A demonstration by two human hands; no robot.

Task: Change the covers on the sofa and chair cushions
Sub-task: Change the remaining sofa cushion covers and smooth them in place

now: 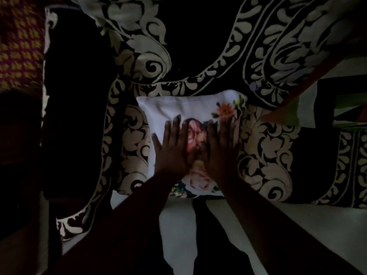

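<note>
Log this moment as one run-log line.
step: smoothing cover | left hand: flat on floral cushion | right hand: flat on same cushion | cushion: lying on black-and-cream patterned sofa cover | light: dim

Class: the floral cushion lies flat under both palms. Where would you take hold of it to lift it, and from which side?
Grip the floral cushion at its left and right edges, one hand each, coming in from the sides. It lies flat on the patterned sofa cover, and those edges are bare beside the left hand and right hand.
</note>
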